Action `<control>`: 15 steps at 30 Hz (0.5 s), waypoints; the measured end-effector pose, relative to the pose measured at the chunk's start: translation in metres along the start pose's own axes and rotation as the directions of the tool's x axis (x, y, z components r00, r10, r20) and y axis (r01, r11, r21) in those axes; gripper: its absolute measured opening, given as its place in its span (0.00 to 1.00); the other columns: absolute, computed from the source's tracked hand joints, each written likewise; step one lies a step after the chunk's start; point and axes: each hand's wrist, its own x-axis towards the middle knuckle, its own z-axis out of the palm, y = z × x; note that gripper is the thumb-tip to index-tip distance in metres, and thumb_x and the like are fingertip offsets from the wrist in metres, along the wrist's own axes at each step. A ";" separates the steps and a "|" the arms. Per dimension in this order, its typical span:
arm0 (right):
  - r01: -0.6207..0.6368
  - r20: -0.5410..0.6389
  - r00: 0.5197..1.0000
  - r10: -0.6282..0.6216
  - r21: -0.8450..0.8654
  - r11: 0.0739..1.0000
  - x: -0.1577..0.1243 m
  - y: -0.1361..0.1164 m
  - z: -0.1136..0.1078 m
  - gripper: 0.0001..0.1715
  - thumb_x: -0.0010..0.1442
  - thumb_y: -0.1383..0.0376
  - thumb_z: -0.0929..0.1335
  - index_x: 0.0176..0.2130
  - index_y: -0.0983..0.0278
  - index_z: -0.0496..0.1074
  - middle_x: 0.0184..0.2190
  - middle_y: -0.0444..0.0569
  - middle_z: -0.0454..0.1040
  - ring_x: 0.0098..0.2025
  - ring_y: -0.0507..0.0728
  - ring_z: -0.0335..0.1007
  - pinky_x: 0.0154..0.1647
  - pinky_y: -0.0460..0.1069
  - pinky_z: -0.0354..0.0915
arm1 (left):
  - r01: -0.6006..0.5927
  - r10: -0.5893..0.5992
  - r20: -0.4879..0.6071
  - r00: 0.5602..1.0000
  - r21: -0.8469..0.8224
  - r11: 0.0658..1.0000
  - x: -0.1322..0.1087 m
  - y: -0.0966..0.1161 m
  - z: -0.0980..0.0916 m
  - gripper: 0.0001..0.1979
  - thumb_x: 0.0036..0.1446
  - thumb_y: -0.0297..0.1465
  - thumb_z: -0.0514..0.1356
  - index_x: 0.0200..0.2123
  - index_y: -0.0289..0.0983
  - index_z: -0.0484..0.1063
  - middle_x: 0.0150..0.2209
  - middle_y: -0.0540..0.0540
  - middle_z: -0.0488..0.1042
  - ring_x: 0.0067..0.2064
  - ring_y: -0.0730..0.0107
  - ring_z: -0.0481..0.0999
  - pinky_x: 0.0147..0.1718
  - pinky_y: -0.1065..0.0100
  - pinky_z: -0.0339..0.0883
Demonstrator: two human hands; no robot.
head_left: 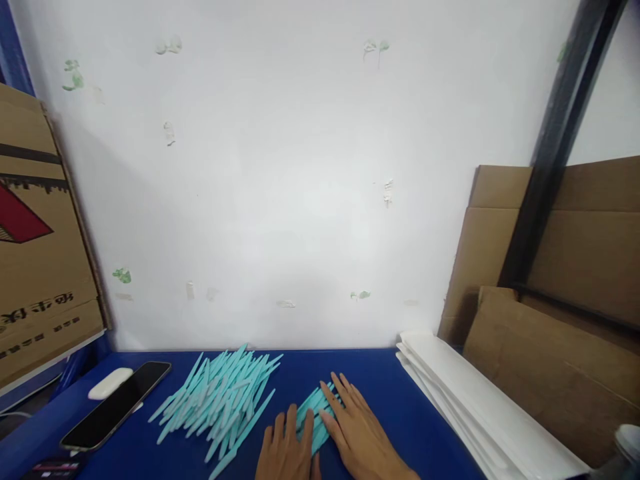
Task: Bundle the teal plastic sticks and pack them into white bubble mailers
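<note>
A small bunch of slim turquoise sticks (320,421) with tapered, blade-like ends lies on the blue tabletop (350,363) between my two hands. My left hand (287,447) rests at the left side of this bunch, fingers extended and pointing away from me. From the right, my right hand (357,427) lies with outstretched fingers over the bunch's edge, touching it. Both hands are open, though the thumb of the left is partly hidden. To their left spreads a larger loose heap of the same turquoise sticks (220,397), apart from my hands.
Left of the heap lie a dark phone (117,403) and a white rounded case (111,383). White folded sheets (480,407) line the right edge. Cardboard boxes stand at left (47,253) and right (555,353). A white wall (280,200) closes off the back.
</note>
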 end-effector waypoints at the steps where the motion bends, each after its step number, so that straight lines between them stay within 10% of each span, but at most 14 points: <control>1: 0.023 0.008 1.000 -0.022 -0.017 1.000 0.000 0.000 -0.001 0.35 0.72 0.46 0.50 0.71 0.56 0.48 0.72 0.46 0.43 0.73 0.60 0.35 0.73 0.60 0.41 | -0.040 0.041 -0.035 0.999 0.006 0.999 0.002 -0.001 0.002 0.28 0.62 0.30 0.52 0.65 0.45 0.64 0.63 0.38 0.67 0.60 0.42 0.70 0.52 0.48 0.69; 7: 0.074 0.031 0.997 -0.074 -0.003 0.997 -0.001 0.000 -0.005 0.34 0.73 0.50 0.48 0.72 0.59 0.44 0.72 0.46 0.45 0.73 0.56 0.39 0.73 0.56 0.41 | -0.193 0.195 -0.230 0.953 0.035 0.981 0.010 -0.002 0.013 0.27 0.67 0.34 0.50 0.68 0.47 0.57 0.68 0.44 0.60 0.65 0.50 0.64 0.57 0.55 0.65; 15: 0.056 -0.039 0.998 -0.056 0.001 0.998 -0.002 0.002 -0.005 0.35 0.73 0.50 0.51 0.72 0.59 0.39 0.73 0.44 0.39 0.74 0.56 0.33 0.73 0.56 0.37 | -0.015 0.036 -0.243 0.969 0.087 0.996 0.005 0.002 0.021 0.25 0.67 0.30 0.48 0.65 0.42 0.64 0.64 0.41 0.66 0.63 0.45 0.67 0.55 0.48 0.65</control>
